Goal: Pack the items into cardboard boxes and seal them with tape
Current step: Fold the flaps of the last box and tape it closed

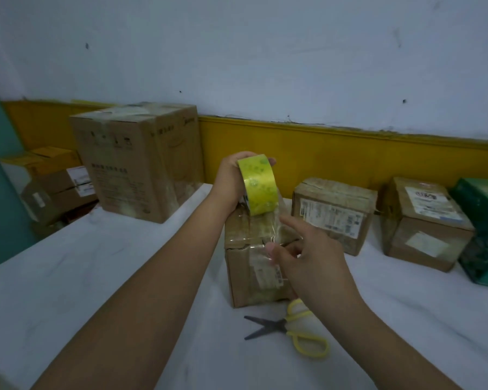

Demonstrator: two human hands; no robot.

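Head view: our left hand [231, 178] grips the yellow tape roll [261, 184] above the far top edge of the small cardboard box [251, 277]. The clear strip [273, 223] runs toward us to our right hand [316, 257], whose thumb lies on it; we cannot tell if it pinches.

Left grip [231, 178]: is clutching a yellow-green tape roll [259, 184] just above the small cardboard box [245, 277].
Right grip [316, 257]: is pinching the clear tape strip [273, 229] at the box's top front edge.
Tape strip: is running from the roll down onto the box.
Scissors [288, 327]: are lying open on the white surface [124, 263], just before the box.
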